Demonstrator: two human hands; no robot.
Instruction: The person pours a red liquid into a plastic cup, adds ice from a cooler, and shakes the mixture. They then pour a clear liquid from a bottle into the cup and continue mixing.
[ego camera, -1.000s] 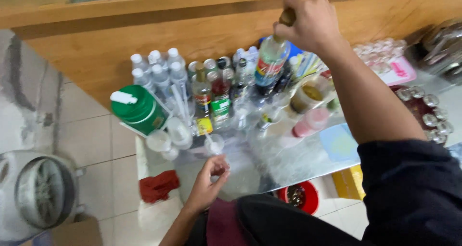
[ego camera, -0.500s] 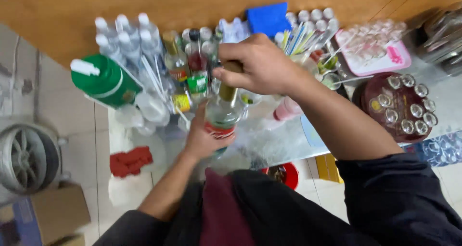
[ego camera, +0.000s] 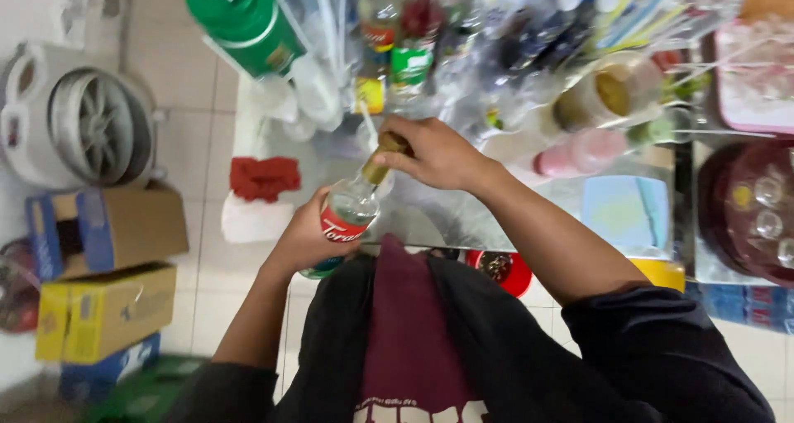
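Compared with half a second before, the clear bottle (ego camera: 351, 212) had been drawn nearer the body and tilted, its red-labelled body wrapped by the left hand (ego camera: 308, 237) and its gold neck closed over by the right hand (ego camera: 434, 152). Beyond it, crowded bottles (ego camera: 397, 34) and a green jug (ego camera: 248, 22) were ranged along the far edge of the tabletop (ego camera: 463, 216). A red cloth (ego camera: 263, 177) lay near its left edge. The bottle was held above the tabletop's near edge.

The glass bottle (ego camera: 351, 208) has come off the crowded table (ego camera: 447, 216) toward the body, left hand (ego camera: 310, 237) now gripping it.
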